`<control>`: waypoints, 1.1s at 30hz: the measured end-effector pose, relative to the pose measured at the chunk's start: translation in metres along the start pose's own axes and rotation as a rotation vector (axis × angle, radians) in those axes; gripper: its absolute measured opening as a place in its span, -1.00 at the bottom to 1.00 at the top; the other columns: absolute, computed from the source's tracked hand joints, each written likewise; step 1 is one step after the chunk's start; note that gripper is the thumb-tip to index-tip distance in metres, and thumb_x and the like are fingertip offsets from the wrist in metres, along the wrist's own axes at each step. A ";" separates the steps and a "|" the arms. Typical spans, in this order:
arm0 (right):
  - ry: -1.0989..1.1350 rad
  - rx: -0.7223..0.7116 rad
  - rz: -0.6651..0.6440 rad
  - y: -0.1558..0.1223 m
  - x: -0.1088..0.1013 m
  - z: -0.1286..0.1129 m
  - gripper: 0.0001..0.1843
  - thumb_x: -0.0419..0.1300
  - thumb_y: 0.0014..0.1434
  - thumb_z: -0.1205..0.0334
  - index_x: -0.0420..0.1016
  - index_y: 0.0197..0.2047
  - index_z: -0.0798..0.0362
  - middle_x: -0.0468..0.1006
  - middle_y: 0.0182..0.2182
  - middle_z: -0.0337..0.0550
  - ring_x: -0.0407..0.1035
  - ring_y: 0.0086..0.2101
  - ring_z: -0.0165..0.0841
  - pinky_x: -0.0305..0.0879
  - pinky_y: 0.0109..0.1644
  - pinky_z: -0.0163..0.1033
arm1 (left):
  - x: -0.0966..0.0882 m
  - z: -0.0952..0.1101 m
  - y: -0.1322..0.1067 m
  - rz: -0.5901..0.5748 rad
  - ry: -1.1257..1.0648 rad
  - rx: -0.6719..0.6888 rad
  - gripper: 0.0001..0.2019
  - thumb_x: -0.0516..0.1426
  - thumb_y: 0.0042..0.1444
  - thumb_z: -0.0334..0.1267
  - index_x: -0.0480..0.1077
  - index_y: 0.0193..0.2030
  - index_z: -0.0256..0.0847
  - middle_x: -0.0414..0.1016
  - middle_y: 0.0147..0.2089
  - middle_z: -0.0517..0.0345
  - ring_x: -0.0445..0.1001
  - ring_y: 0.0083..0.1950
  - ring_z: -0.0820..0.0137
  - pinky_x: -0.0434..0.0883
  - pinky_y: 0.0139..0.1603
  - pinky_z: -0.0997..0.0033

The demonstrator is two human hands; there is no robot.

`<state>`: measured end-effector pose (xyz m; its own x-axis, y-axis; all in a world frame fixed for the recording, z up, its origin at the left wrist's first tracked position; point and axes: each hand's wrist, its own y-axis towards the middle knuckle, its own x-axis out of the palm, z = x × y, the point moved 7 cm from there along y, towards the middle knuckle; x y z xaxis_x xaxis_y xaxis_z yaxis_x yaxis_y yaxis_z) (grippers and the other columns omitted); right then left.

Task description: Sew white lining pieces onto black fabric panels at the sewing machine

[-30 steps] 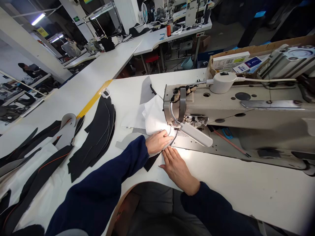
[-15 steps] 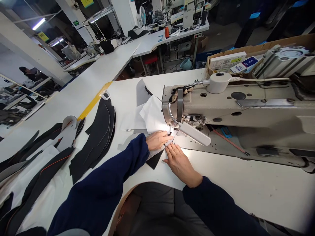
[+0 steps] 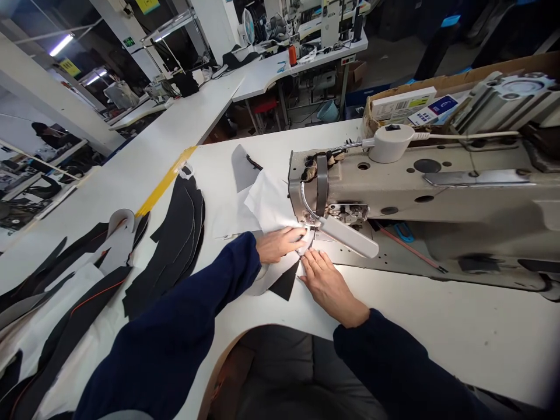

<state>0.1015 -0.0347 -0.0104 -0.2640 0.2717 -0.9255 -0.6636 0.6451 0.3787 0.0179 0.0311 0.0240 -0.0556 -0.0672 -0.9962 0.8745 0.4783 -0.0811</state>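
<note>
Under the head of the sewing machine (image 3: 341, 181) lies a light grey fabric piece (image 3: 273, 273), with a black fabric piece (image 3: 285, 281) beneath it. My left hand (image 3: 280, 244) grips the grey piece close to the needle area, its fingers bent and pressed together; the thumb is hidden. Flat beside the seam area rests my right hand (image 3: 328, 286), fingers stretched out and fingertips at the fabric's edge. White fabric (image 3: 269, 201) spreads behind my left hand, left of the machine head. The needle itself is too small to make out.
Stacked black fabric pieces (image 3: 175, 245) lie to the left, beside more mixed cut pieces (image 3: 87, 291). A white lamp (image 3: 350, 236) juts out over the machine bed. Behind the machine stands a cardboard box (image 3: 371, 114) with small cartons. A grey piece (image 3: 245, 166) lies further back.
The grey fabric and the black piece under it have shifted and turned slightly to the right. My right hand has moved a little to the right; my left stays near the needle area.
</note>
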 end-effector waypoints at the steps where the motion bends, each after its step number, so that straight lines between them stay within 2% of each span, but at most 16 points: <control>1: 0.006 0.004 -0.002 0.000 0.000 0.001 -0.55 -0.05 0.29 0.24 0.33 0.06 0.48 0.36 0.03 0.34 0.19 0.09 0.01 0.05 0.19 0.09 | -0.002 -0.002 0.001 0.006 0.019 0.052 -0.52 0.00 -0.02 -0.57 0.27 0.08 -0.23 0.22 0.20 -0.07 0.16 0.20 0.22 0.19 0.15 0.21; 3: 0.020 0.015 -0.011 0.001 0.001 0.003 -0.56 -0.05 0.29 0.25 0.33 0.06 0.47 0.36 0.03 0.33 0.17 0.10 0.00 0.04 0.20 0.09 | -0.002 -0.005 0.003 0.013 0.024 0.140 -0.60 0.00 0.06 -0.52 0.31 0.05 -0.19 0.23 0.22 -0.01 0.10 0.27 0.23 0.08 0.24 0.12; 5: 0.039 0.027 -0.017 0.001 0.002 0.004 -0.57 -0.05 0.29 0.26 0.33 0.06 0.45 0.36 0.04 0.33 0.16 0.11 -0.02 0.02 0.21 0.09 | 0.001 -0.009 0.006 0.025 -0.005 0.158 -0.66 -0.05 0.15 -0.49 0.34 0.01 -0.17 0.30 0.18 0.01 0.14 0.25 0.29 0.04 0.28 0.13; 9: 0.060 0.034 -0.018 0.001 0.002 0.007 -0.58 -0.05 0.29 0.29 0.31 0.08 0.42 0.35 0.05 0.31 0.15 0.12 -0.05 0.00 0.22 0.08 | 0.008 -0.011 0.009 0.060 -0.072 0.101 -0.70 -0.09 0.21 -0.45 0.39 -0.04 -0.21 0.38 0.10 -0.02 0.21 0.21 0.31 0.14 0.25 0.16; 13: 0.024 0.050 -0.010 -0.001 -0.002 0.010 -0.58 -0.06 0.29 0.28 0.31 0.08 0.44 0.35 0.05 0.30 0.15 0.12 -0.03 0.02 0.21 0.08 | 0.013 -0.009 0.012 0.141 -0.103 0.092 -0.72 -0.08 0.20 -0.45 0.39 -0.05 -0.27 0.42 0.04 -0.05 0.25 0.16 0.31 0.18 0.22 0.20; 17: 0.053 0.036 -0.014 -0.005 -0.009 -0.001 -0.55 -0.05 0.28 0.26 0.28 0.11 0.44 0.31 0.09 0.31 0.12 0.14 -0.03 0.00 0.22 0.11 | 0.016 -0.013 0.013 0.203 -0.125 0.039 -0.73 -0.08 0.24 -0.38 0.38 -0.04 -0.29 0.41 0.05 -0.02 0.25 0.11 0.33 0.19 0.21 0.24; 20: 0.119 0.010 -0.018 -0.007 -0.013 -0.017 -0.52 -0.02 0.27 0.24 0.24 0.14 0.44 0.29 0.11 0.30 0.06 0.17 -0.01 0.01 0.23 0.10 | 0.017 -0.016 0.013 0.194 -0.167 -0.040 -0.73 -0.09 0.26 -0.33 0.37 -0.03 -0.27 0.39 0.06 0.01 0.26 0.07 0.33 0.23 0.15 0.26; 25: 0.183 -0.003 -0.020 -0.007 -0.012 -0.029 -0.48 0.06 0.23 0.18 0.27 0.11 0.44 0.30 0.09 0.31 -0.06 0.21 0.06 0.04 0.22 0.13 | 0.017 -0.011 0.013 0.159 -0.223 -0.078 -0.75 -0.08 0.23 -0.34 0.37 -0.07 -0.24 0.35 0.09 0.00 0.29 0.02 0.35 0.25 0.11 0.32; 33: 0.130 -0.019 -0.005 -0.005 -0.007 -0.028 -0.47 0.07 0.22 0.18 0.29 0.09 0.49 0.30 0.08 0.37 0.03 0.17 0.08 0.01 0.23 0.13 | 0.020 -0.015 0.017 0.235 -0.307 -0.093 -0.79 -0.06 0.22 -0.37 0.35 -0.09 -0.23 0.33 0.04 0.00 0.30 0.05 0.41 0.28 0.14 0.38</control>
<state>0.0871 -0.0592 -0.0063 -0.3482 0.1729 -0.9213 -0.6780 0.6322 0.3749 0.0244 0.0507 0.0019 0.2999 -0.1985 -0.9331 0.7980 0.5882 0.1313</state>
